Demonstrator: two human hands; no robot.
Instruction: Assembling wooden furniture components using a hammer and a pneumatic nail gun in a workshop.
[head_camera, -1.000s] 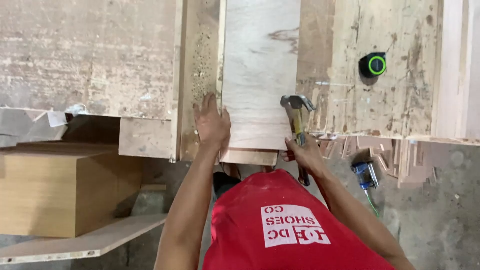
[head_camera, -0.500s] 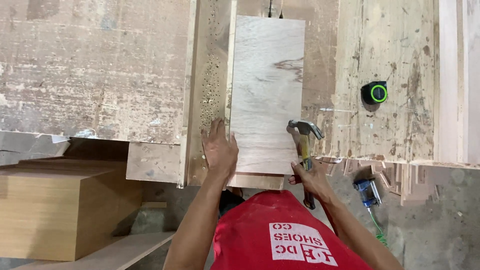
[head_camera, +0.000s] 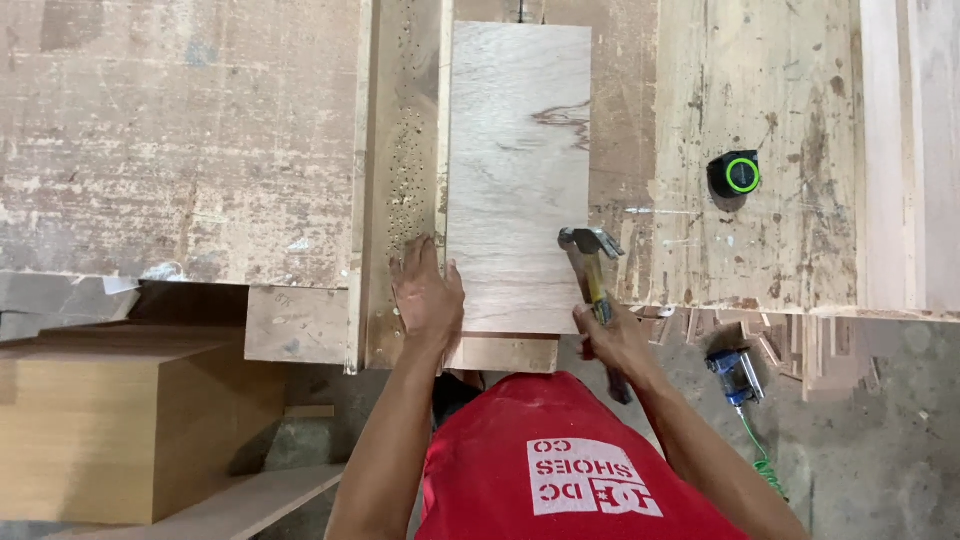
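A pale plywood panel (head_camera: 517, 170) lies lengthwise on the worn workbench (head_camera: 180, 150), its near end resting on a thicker wooden block (head_camera: 505, 353). My left hand (head_camera: 427, 295) lies flat on the panel's near left corner and the strip beside it. My right hand (head_camera: 607, 337) grips the handle of a claw hammer (head_camera: 590, 245). The hammer's steel head sits just off the panel's right edge, near the bottom corner.
A black tape measure with a green ring (head_camera: 735, 174) lies on the bench at right. A perforated wooden strip (head_camera: 405, 150) runs left of the panel. Below are a brown board box (head_camera: 110, 420), offcuts (head_camera: 790, 340) and a blue tool (head_camera: 735, 375) on the floor.
The view has shifted so the bench sits lower in frame. My hands stay on the panel's corner and the hammer, whose head stays close beside the panel's right edge.
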